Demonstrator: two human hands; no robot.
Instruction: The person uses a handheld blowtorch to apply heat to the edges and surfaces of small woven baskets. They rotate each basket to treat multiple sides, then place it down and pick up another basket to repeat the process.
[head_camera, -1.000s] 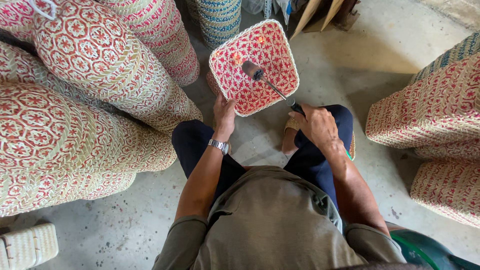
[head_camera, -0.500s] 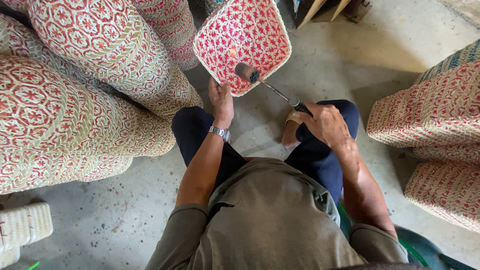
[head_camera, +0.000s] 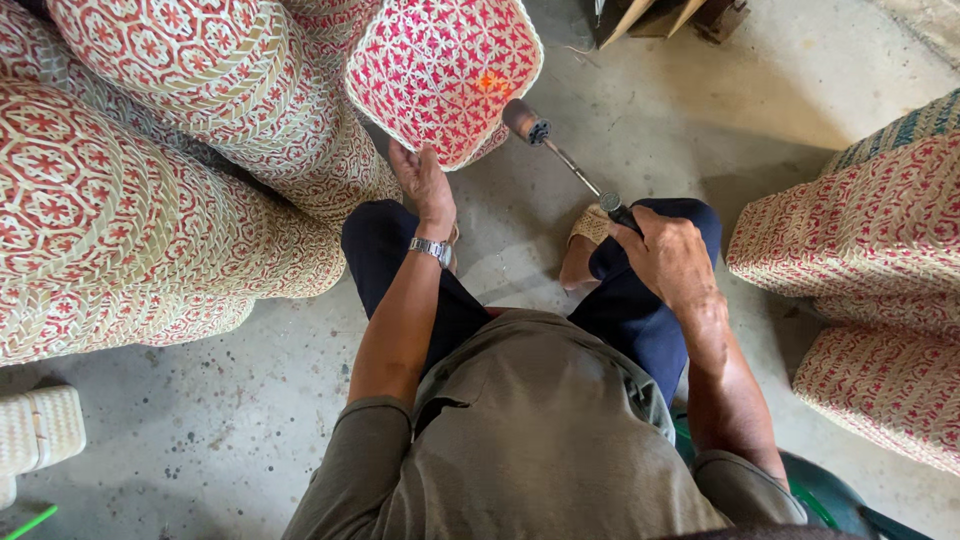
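My left hand (head_camera: 420, 182) grips the lower rim of a red-and-cream woven basket (head_camera: 440, 70), tilted so its patterned bottom faces me. My right hand (head_camera: 668, 258) is closed on the black handle of a gas torch (head_camera: 560, 150). The torch's metal nozzle points at the basket, and a small orange glow shows on the weave near it. I sit low with my knees apart in dark trousers, a metal watch on my left wrist.
Stacks of matching woven baskets (head_camera: 130, 190) lie on the left, and more are piled on the right (head_camera: 860, 240). A pale woven basket (head_camera: 40, 430) sits at the lower left. Bare concrete floor (head_camera: 250, 420) lies around me; wooden pieces (head_camera: 660, 15) stand at the top.
The basket has shifted left and up in view and tilted further. The torch nozzle stays close to its surface, where an orange glow now shows.
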